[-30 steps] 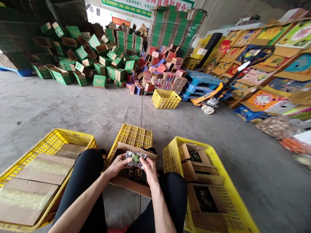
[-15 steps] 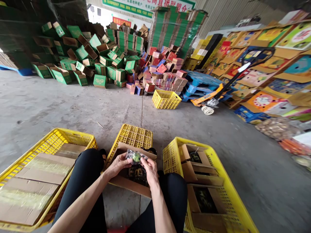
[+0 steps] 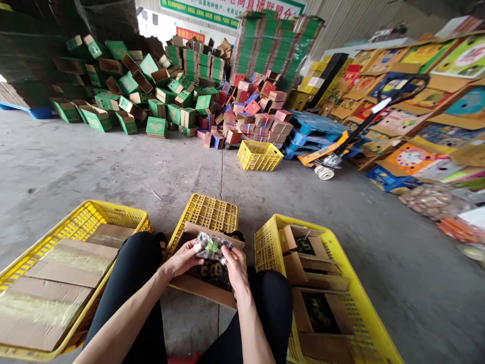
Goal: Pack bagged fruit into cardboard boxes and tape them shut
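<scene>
Both my hands hold a small clear plastic packet (image 3: 211, 246) with something green inside, just above an open cardboard box (image 3: 200, 288) that rests on my knees. My left hand (image 3: 182, 259) pinches the packet's left end. My right hand (image 3: 236, 264) grips its right end, fingers curled. The box holds more dark packets and leans on a yellow crate (image 3: 206, 212) in front of me.
A yellow crate (image 3: 60, 237) with taped cartons sits at my left, another yellow crate (image 3: 352, 303) with open cartons at my right. Farther off lie a yellow basket (image 3: 259, 154), piles of green and red boxes (image 3: 151, 96), a pallet jack (image 3: 333, 156) and stacked printed cartons (image 3: 424, 91).
The packet has turned slightly between my fingers and sits a touch lower; both hands stay over the box.
</scene>
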